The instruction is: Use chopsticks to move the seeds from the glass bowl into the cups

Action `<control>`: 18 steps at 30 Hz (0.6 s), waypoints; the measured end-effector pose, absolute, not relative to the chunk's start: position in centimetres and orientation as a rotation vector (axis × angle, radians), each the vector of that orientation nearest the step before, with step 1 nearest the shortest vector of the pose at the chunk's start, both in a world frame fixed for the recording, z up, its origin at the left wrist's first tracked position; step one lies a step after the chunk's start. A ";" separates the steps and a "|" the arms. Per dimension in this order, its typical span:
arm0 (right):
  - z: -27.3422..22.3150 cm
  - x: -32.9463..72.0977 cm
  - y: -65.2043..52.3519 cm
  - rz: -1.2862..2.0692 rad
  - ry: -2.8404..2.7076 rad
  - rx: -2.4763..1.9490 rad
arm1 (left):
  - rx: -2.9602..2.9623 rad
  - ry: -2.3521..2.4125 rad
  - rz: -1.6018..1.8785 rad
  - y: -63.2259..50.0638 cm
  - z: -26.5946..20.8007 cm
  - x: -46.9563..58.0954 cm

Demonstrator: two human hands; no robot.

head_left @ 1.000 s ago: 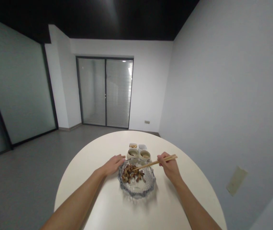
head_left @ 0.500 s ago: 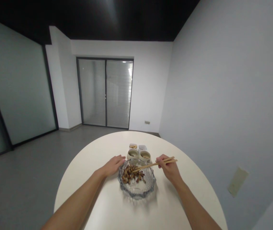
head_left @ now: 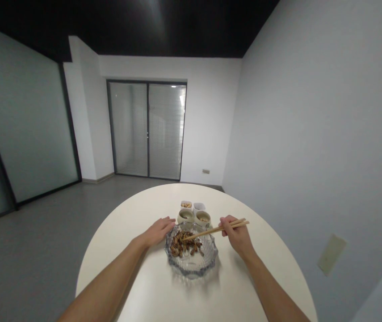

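Observation:
My right hand (head_left: 236, 235) is closed around a pair of wooden chopsticks (head_left: 212, 230). Their tips reach into a clear glass bowl (head_left: 192, 270) with a scalloped rim, down among a heap of small, long brown pieces (head_left: 179, 246). These pieces lie mostly on the bowl's left and middle; their exact kind is too small to tell. Whether the tips pinch one cannot be made out. On the bowl's left, my left hand (head_left: 159, 230) rests palm down with its fingers stretched out, the fingertips at the rim.
Behind the bowl stand two cream cups, a left one (head_left: 181, 220) and a right one (head_left: 199, 222), with some bits inside. Farther back are a white dish (head_left: 186, 202) of pale pieces and another white dish (head_left: 199, 207). All sit on a round white table (head_left: 157, 295) beside a wall.
The chopstick tips have shifted slightly left within the heap of brown pieces. My left hand and the bowl stay in place.

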State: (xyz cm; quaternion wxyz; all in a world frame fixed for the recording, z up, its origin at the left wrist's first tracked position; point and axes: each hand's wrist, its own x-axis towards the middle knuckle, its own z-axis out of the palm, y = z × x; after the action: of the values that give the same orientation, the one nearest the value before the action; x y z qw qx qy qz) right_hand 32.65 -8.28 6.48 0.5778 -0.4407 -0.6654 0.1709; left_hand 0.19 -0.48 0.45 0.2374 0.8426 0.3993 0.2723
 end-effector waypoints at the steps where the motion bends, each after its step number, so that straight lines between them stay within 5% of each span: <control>1: 6.5 32.7 -8.3 0.398 -1.541 -1.027 | 2.303 1.099 0.740 -0.5 0.5 0.2; 18: 5.6 33.5 -7.2 0.081 -1.137 -1.068 | 2.248 1.169 0.699 -0.5 0.4 0.2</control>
State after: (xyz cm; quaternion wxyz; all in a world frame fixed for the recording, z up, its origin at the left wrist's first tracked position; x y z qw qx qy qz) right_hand 33.52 -7.22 5.64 0.7100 -0.4814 -0.5126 0.0365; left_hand 0.16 -0.46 0.36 0.2536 0.8273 0.4302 0.2573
